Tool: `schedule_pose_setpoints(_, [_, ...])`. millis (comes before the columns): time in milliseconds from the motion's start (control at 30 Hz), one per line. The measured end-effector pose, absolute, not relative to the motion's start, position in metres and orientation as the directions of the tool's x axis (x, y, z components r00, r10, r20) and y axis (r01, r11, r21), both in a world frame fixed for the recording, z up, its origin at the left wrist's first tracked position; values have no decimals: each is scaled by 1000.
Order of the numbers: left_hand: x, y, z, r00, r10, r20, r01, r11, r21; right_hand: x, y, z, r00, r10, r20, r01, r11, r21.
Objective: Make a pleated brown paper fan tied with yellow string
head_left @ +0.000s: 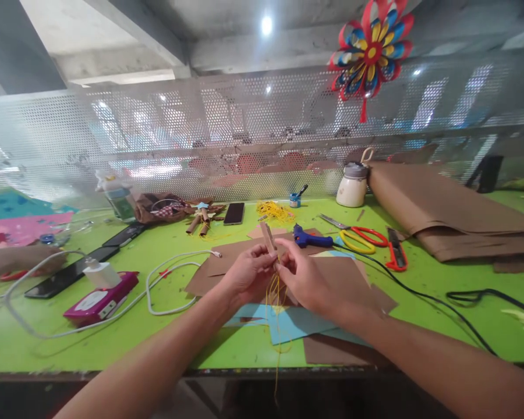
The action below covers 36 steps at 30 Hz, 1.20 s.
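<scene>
My left hand [247,274] and my right hand [303,278] meet over the middle of the green table [179,343]. Together they pinch a small rolled brown paper stick [268,237] that points up and away. Thin yellow thread [276,302] hangs from the stick, between my fingers, down past the table's front edge. Both hands have their fingers closed on the stick and thread. Under them lie brown paper pieces [332,273] and blue paper [288,323].
A blue glue gun [310,237], scissors [360,237], a red cutter [395,251], yellow thread bundle [274,210], phones [234,213], a white cable [166,285], a pink box [100,298] and brown paper sheets [445,215] surround me. Another person's hand [17,262] rests at far left.
</scene>
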<state>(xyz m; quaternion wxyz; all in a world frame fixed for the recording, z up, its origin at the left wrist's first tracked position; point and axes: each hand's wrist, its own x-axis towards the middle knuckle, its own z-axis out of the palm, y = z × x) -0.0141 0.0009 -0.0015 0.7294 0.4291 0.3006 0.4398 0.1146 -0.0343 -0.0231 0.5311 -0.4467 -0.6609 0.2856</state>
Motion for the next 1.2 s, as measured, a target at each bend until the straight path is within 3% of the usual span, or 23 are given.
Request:
schedule_pose_setpoints(267, [-15,1,-1,517,856,-18,-442,285,850,116,-34,-24,-41,891,451,272,445,-854])
schedule_pose_setpoints(633, [-14,4,-4,429,901,-60,-413,255,874,114,-38,-23,-67,869,490,346,481,-806])
schedule_pose_setpoints(967, [-14,5,-7,392,919,44,-434,142,890,113,-39,-20,-101,921,377,95,387,-917])
schedule_pose_setpoints(1200, [-18,11,-5,327,945,-2,-428,150,891,112,-45,-21,-95,908,409,174,419,-891])
